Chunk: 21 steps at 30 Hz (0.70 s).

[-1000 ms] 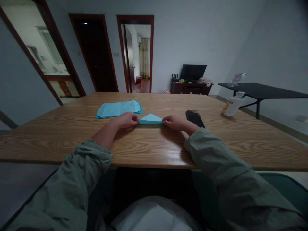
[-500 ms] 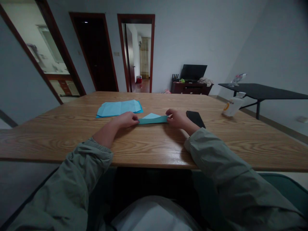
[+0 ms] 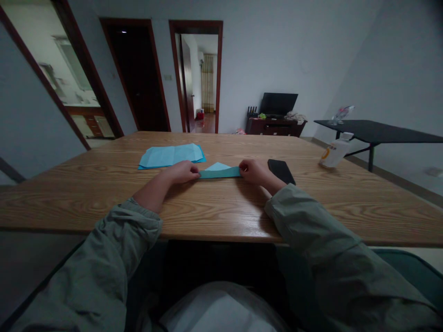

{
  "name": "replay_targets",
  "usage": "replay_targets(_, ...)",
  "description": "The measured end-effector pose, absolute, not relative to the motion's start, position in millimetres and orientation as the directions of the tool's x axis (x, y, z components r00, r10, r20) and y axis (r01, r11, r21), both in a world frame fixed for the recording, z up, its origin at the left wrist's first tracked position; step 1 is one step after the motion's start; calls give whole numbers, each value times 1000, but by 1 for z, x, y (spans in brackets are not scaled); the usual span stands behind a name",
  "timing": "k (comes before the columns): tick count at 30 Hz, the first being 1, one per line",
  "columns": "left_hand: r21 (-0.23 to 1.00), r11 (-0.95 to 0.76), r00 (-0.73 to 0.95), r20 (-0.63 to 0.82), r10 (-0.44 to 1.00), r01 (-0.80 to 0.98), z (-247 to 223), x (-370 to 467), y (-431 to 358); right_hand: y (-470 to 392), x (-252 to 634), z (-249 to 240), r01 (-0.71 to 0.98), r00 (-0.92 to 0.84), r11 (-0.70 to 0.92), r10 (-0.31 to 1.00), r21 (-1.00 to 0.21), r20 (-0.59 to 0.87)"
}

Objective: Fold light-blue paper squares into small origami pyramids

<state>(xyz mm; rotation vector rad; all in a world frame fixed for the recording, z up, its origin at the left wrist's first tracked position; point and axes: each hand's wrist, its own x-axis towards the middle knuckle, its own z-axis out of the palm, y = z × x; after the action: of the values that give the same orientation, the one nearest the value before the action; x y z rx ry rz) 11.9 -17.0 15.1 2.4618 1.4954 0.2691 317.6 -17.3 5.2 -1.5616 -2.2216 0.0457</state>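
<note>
A folded piece of light blue paper (image 3: 220, 173) lies at the middle of the wooden table, with a long strip along its near side and a pale triangular peak behind. My left hand (image 3: 183, 172) pinches the strip's left end between thumb and fingers. At the other end, my right hand (image 3: 255, 172) is closed on the strip's right corner. The fingertips partly hide both ends of the paper. Just beyond my left hand rests a stack of creased blue paper sheets (image 3: 171, 156).
A black phone-like slab (image 3: 281, 171) lies right of my right hand. Farther right on the wooden table (image 3: 207, 212) stands a white bottle-like container (image 3: 335, 152). Behind it is a black table (image 3: 384, 131) with a clear plastic bottle (image 3: 342, 115). A television (image 3: 278, 104) stands by the far wall.
The fingers of my right hand have closed in more on the paper's right end. My left hand and the other things look unmoved.
</note>
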Motion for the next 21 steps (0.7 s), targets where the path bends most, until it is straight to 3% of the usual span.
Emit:
replay_targets(7, 289, -479, 487, 50, 872, 829, 13, 12, -14, -7, 321, -7, 858, -297, 368, 925, -360, 238)
replay_targets(12, 307, -506, 486, 144, 862, 806, 2, 12, -6, -5, 321, -12, 847, -252, 315, 947, -429, 199)
replay_targets(15, 365, -487, 449, 188, 873, 793, -3, 12, -5, -9, 320, -10, 856, -265, 319, 946, -407, 184)
replay_targets(21, 336, -470, 454, 132, 881, 816, -1, 13, -8, -14, 317, -5, 893, -317, 362, 928, -267, 197)
